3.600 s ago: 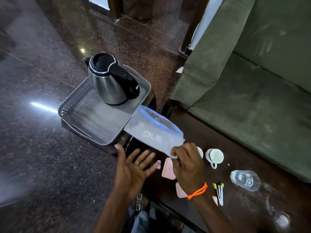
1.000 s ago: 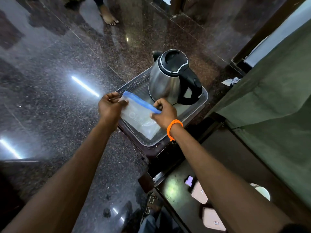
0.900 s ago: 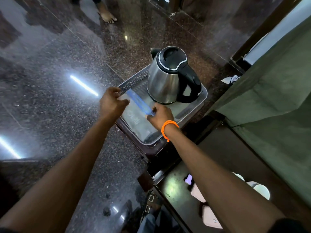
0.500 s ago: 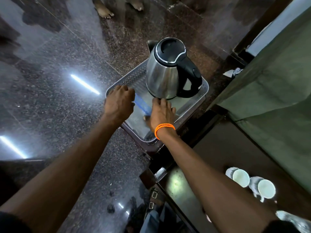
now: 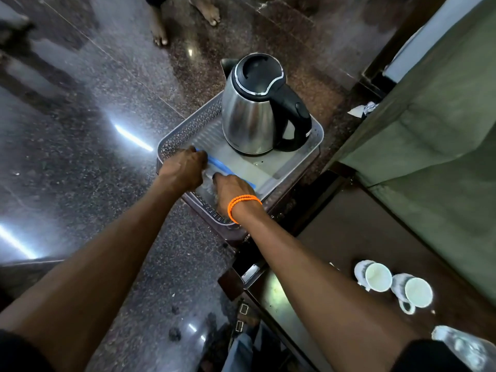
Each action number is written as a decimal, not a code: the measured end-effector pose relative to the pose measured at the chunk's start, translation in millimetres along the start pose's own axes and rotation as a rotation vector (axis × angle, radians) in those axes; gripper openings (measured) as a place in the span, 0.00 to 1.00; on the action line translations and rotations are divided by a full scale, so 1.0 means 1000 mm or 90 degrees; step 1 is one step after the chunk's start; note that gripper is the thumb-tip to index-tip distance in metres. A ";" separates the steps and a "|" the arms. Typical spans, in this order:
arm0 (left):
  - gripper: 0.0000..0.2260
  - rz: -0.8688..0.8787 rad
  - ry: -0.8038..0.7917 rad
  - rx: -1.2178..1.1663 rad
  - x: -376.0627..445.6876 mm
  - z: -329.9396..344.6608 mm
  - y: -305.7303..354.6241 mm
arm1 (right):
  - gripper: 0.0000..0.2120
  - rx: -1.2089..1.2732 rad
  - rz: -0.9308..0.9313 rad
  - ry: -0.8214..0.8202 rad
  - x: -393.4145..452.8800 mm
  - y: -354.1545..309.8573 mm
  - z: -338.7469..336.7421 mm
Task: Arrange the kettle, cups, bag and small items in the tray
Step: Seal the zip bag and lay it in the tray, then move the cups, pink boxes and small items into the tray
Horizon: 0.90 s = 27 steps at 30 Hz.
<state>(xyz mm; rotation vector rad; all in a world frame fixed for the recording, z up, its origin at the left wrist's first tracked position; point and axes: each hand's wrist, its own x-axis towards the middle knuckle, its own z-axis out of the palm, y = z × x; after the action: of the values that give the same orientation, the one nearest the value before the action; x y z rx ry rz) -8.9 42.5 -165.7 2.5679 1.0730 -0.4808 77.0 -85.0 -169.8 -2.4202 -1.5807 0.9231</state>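
Note:
A steel kettle [image 5: 252,114] with a black lid and handle stands at the far end of the grey perforated tray [image 5: 185,130]. A clear bag with a blue zip strip [image 5: 220,166] lies flat in the tray's near half. My left hand [image 5: 182,167] grips the bag's left end by the strip. My right hand [image 5: 232,193], with an orange band at the wrist, presses on the bag's right part. Two white cups [image 5: 375,276] [image 5: 414,292] lie on the dark table at lower right, apart from the tray.
The tray rests on a small dark stand over a polished stone floor. A green sofa [image 5: 429,135] fills the right side. A clear glass [image 5: 467,347] lies at the table's near right corner. A person's bare feet [image 5: 161,30] stand on the floor beyond the kettle.
Both hands have brought the bag down from above the tray's near edge and laid it flat inside the tray. The view has tilted, bringing both cups and the glass into sight.

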 end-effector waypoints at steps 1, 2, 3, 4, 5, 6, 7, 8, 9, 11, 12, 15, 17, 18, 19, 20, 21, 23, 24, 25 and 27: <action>0.13 -0.009 0.006 -0.008 0.000 -0.001 0.001 | 0.14 0.030 0.008 -0.003 -0.002 0.002 -0.004; 0.13 -0.024 0.025 -0.022 -0.001 -0.002 0.004 | 0.13 0.065 0.016 0.013 -0.006 0.004 -0.009; 0.12 -0.042 0.060 -0.046 -0.004 -0.003 0.008 | 0.12 0.102 0.020 0.049 -0.012 0.007 -0.013; 0.11 -0.054 0.105 -0.081 -0.008 -0.003 0.015 | 0.11 0.139 0.021 0.103 -0.022 0.012 -0.017; 0.10 -0.056 0.154 -0.117 -0.013 -0.002 0.026 | 0.10 0.173 0.021 0.171 -0.034 0.018 -0.019; 0.09 -0.045 0.199 -0.147 -0.021 -0.001 0.038 | 0.10 0.194 0.019 0.240 -0.046 0.024 -0.019; 0.08 -0.017 0.232 -0.172 -0.029 0.002 0.055 | 0.09 0.197 0.021 0.304 -0.062 0.034 -0.018; 0.07 0.019 0.256 -0.196 -0.039 0.005 0.074 | 0.07 0.185 0.030 0.355 -0.078 0.045 -0.016; 0.06 0.058 0.269 -0.222 -0.048 0.009 0.093 | 0.06 0.168 0.049 0.389 -0.096 0.058 -0.011; 0.06 0.123 0.260 -0.265 -0.064 0.022 0.132 | 0.06 0.135 0.110 0.413 -0.130 0.087 0.001; 0.06 0.148 0.239 -0.279 -0.070 0.032 0.153 | 0.06 0.106 0.152 0.415 -0.147 0.104 0.008; 0.07 0.216 0.124 -0.305 -0.086 0.070 0.211 | 0.09 0.019 0.280 0.422 -0.203 0.160 0.026; 0.10 0.256 0.034 -0.299 -0.097 0.096 0.247 | 0.14 0.015 0.366 0.443 -0.238 0.197 0.033; 0.12 0.281 0.000 -0.288 -0.101 0.108 0.265 | 0.16 0.009 0.423 0.439 -0.253 0.214 0.034; 0.16 0.301 -0.027 -0.272 -0.105 0.119 0.282 | 0.18 0.001 0.487 0.413 -0.266 0.231 0.036; 0.20 0.311 -0.049 -0.257 -0.108 0.129 0.299 | 0.21 0.000 0.553 0.373 -0.276 0.247 0.037; 0.24 0.313 -0.068 -0.246 -0.110 0.136 0.313 | 0.24 0.010 0.607 0.327 -0.283 0.260 0.038; 0.32 0.314 -0.103 -0.222 -0.114 0.150 0.341 | 0.31 0.049 0.669 0.238 -0.296 0.286 0.042; 0.34 0.319 -0.119 -0.203 -0.116 0.156 0.351 | 0.33 0.068 0.672 0.200 -0.300 0.297 0.044; 0.35 0.327 -0.135 -0.179 -0.117 0.162 0.360 | 0.35 0.086 0.664 0.174 -0.303 0.307 0.048; 0.35 0.343 -0.161 -0.128 -0.118 0.172 0.370 | 0.34 0.107 0.627 0.153 -0.304 0.321 0.054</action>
<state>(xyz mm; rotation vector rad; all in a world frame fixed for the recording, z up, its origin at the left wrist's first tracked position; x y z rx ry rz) 150.2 -348.8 -211.2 2.3975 0.3038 -0.5031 219.8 -504.9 -211.9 -2.9936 -0.1459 0.7417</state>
